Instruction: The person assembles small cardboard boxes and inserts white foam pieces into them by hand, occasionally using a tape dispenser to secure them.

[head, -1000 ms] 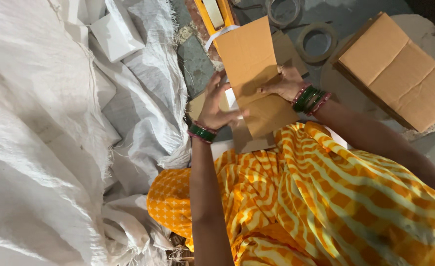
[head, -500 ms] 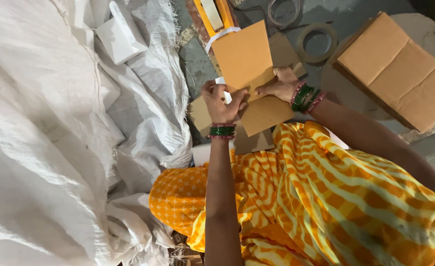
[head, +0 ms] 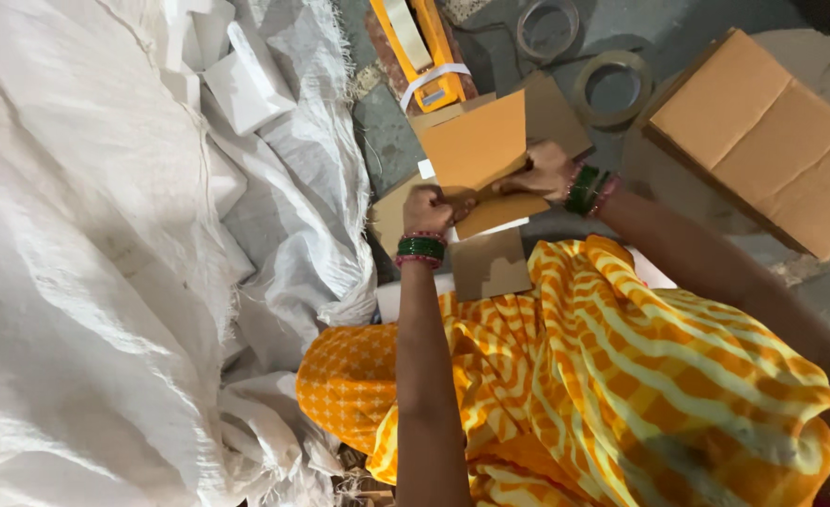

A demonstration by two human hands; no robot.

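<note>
A small brown cardboard box (head: 479,150) lies on the floor in front of my lap, one flap standing up and other flaps spread out. My left hand (head: 428,210), with green and red bangles at the wrist, grips the box's near left edge. My right hand (head: 544,170), also bangled, presses on the box's right side just under the raised flap. Both hands are closed on the cardboard. A white piece (head: 426,169) shows at the box's left edge.
An orange tape dispenser (head: 421,45) lies just beyond the box, with two tape rolls (head: 612,88) near it. A larger closed cardboard box (head: 774,139) sits at right. White woven sacks (head: 86,263) and small white boxes (head: 248,86) fill the left. My yellow striped garment (head: 621,376) covers the foreground.
The raised flap has tipped lower and the box has been turned slightly. My left hand slid down to the box's near edge; my right hand stayed on its right side.
</note>
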